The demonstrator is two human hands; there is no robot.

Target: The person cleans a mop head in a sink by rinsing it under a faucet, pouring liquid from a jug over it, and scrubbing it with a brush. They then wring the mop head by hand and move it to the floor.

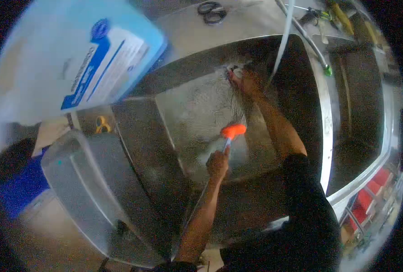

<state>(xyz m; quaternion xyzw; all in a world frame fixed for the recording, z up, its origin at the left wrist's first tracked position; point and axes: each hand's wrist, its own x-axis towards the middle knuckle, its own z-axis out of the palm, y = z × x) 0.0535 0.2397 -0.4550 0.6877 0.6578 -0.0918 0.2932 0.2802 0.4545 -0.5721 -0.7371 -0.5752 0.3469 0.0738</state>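
My left hand (217,165) is closed around the pale handle of a brush-like tool with a bright orange head (233,131). The tool is over the lower middle of a metal sink basin (142,149). At the basin's far end, my right hand (248,82) reaches down with its fingers curled beside a small whitish thing (237,71). Whatever those fingers hold is too blurred to name. Water (201,104) with a rippled surface covers the basin floor under both hands.
A large light-blue jug (142,27) with a label stands close on the left. Dark-handled scissors (212,12) lie on the back ledge. A white hose (285,41) and a green-tipped metal pipe (317,52) hang near the second basin (353,99). Yellow handles (103,124) show at left.
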